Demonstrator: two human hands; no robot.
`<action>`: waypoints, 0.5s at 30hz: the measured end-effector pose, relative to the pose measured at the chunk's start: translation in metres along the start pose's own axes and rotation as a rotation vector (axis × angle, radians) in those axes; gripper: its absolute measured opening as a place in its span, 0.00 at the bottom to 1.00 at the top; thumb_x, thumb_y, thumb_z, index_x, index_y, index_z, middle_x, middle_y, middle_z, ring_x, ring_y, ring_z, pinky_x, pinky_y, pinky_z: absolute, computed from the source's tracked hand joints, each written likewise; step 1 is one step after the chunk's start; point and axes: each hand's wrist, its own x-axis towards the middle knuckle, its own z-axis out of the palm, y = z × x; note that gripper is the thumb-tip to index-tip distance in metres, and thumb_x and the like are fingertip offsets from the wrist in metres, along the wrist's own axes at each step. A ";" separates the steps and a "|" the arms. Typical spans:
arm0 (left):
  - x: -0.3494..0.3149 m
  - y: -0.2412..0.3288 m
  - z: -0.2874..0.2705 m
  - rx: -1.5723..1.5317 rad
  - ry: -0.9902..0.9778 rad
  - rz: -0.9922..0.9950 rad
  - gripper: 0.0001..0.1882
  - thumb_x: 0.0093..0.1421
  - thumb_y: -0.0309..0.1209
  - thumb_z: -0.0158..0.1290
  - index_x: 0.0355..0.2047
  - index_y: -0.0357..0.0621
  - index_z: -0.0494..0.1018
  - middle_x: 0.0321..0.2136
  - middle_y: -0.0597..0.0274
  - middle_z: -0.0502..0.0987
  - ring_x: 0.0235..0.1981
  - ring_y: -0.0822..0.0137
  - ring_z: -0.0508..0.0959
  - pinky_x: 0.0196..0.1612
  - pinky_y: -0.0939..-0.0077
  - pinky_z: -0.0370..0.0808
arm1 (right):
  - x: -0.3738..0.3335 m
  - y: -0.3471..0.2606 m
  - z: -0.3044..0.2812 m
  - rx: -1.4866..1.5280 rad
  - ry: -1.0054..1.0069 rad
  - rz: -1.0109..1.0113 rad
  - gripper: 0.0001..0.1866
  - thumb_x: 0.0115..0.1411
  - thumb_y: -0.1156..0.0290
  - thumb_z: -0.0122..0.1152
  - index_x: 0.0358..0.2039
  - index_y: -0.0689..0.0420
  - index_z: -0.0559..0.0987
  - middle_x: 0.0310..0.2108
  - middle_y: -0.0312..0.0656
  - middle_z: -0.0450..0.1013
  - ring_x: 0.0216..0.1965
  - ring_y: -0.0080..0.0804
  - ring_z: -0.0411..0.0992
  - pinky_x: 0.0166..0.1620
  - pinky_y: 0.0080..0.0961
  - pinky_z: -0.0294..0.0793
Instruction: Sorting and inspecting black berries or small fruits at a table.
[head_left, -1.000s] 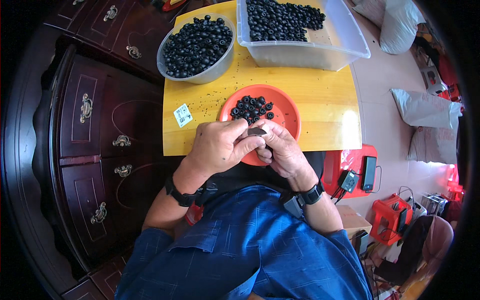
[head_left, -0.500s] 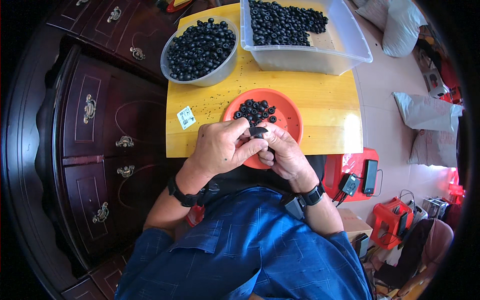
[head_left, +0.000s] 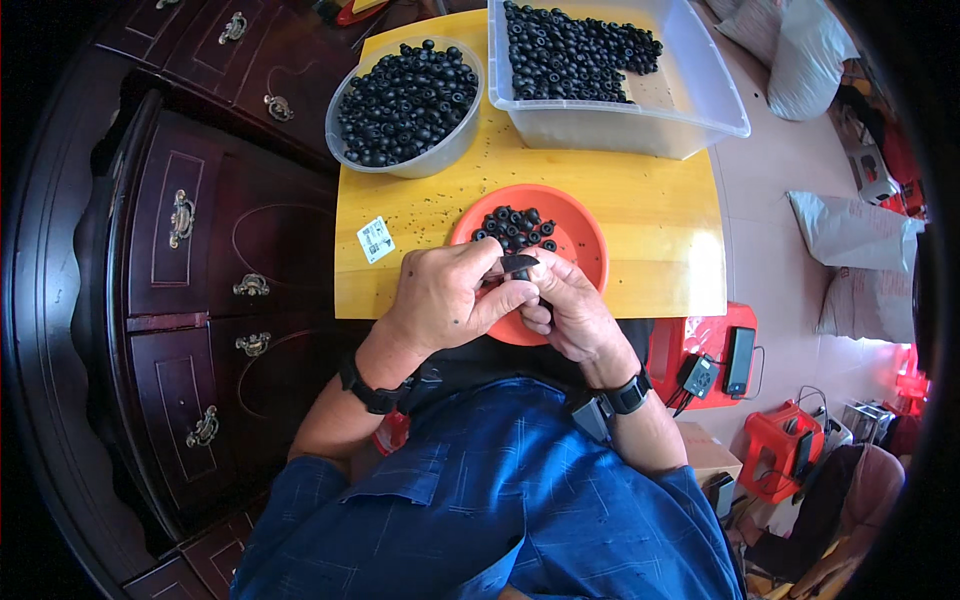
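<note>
Only the viewpoint has clearly shifted; left fingers (head_left: 476,259) grip a blade (head_left: 519,263), right fingers (head_left: 551,279) pinch a bead (head_left: 520,275); keep edge clear of skin.

Dark blade (head_left: 519,263), just left of mid-frame: short, smooth, tapering to a point on its right; flat side partly showing, lying roughly level across the picture, left end hidden. Small black piece (head_left: 520,276) directly below it, mostly covered; contact with the blade unclear. Loose black beads (head_left: 515,228) just above, upper middle of frame: small, rounded, slightly glossy, heaped at mixed angles, several showing round openings.
</note>
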 end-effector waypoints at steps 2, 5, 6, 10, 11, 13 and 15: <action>0.001 -0.001 0.000 -0.009 0.019 0.019 0.19 0.58 0.45 0.66 0.28 0.43 0.73 0.17 0.61 0.75 0.16 0.64 0.76 0.21 0.72 0.70 | 0.001 -0.001 0.001 0.002 0.007 0.005 0.11 0.74 0.60 0.51 0.44 0.54 0.75 0.24 0.25 0.65 0.21 0.11 0.58 0.23 0.10 0.58; 0.003 0.000 -0.001 -0.011 0.035 0.005 0.19 0.59 0.45 0.66 0.28 0.43 0.74 0.18 0.61 0.76 0.16 0.64 0.76 0.21 0.72 0.70 | 0.004 -0.003 0.002 0.005 0.012 0.017 0.11 0.74 0.60 0.51 0.44 0.54 0.75 0.25 0.25 0.65 0.21 0.11 0.58 0.23 0.10 0.58; 0.003 -0.002 -0.001 -0.001 0.035 0.011 0.19 0.59 0.45 0.66 0.28 0.43 0.74 0.18 0.61 0.77 0.17 0.64 0.77 0.21 0.72 0.71 | 0.005 -0.003 0.001 0.004 0.009 0.021 0.11 0.74 0.60 0.51 0.44 0.54 0.75 0.25 0.25 0.65 0.21 0.11 0.58 0.23 0.10 0.58; 0.005 -0.001 -0.005 0.025 -0.014 -0.032 0.19 0.60 0.45 0.65 0.28 0.43 0.74 0.21 0.61 0.79 0.19 0.63 0.80 0.23 0.71 0.73 | 0.009 -0.005 0.003 0.001 0.018 0.036 0.10 0.74 0.61 0.52 0.45 0.54 0.75 0.25 0.25 0.66 0.21 0.11 0.58 0.23 0.10 0.58; 0.006 -0.002 -0.005 0.026 -0.011 -0.037 0.19 0.60 0.45 0.65 0.28 0.43 0.74 0.21 0.61 0.79 0.19 0.63 0.80 0.23 0.71 0.73 | 0.010 -0.006 0.004 -0.016 0.039 0.033 0.10 0.74 0.61 0.52 0.45 0.53 0.75 0.25 0.25 0.66 0.21 0.11 0.58 0.23 0.10 0.58; 0.005 -0.006 -0.003 0.000 -0.008 -0.044 0.18 0.61 0.45 0.64 0.27 0.43 0.74 0.20 0.61 0.79 0.20 0.61 0.81 0.23 0.70 0.73 | 0.012 -0.006 0.001 -0.016 0.022 0.034 0.10 0.74 0.61 0.52 0.45 0.53 0.75 0.26 0.25 0.66 0.21 0.11 0.58 0.23 0.10 0.59; 0.003 -0.011 -0.002 0.014 -0.026 -0.063 0.18 0.61 0.45 0.63 0.26 0.43 0.74 0.19 0.60 0.78 0.20 0.60 0.81 0.22 0.69 0.73 | 0.014 -0.005 -0.001 -0.013 0.009 0.035 0.10 0.74 0.61 0.53 0.45 0.53 0.75 0.26 0.25 0.66 0.21 0.11 0.58 0.23 0.10 0.59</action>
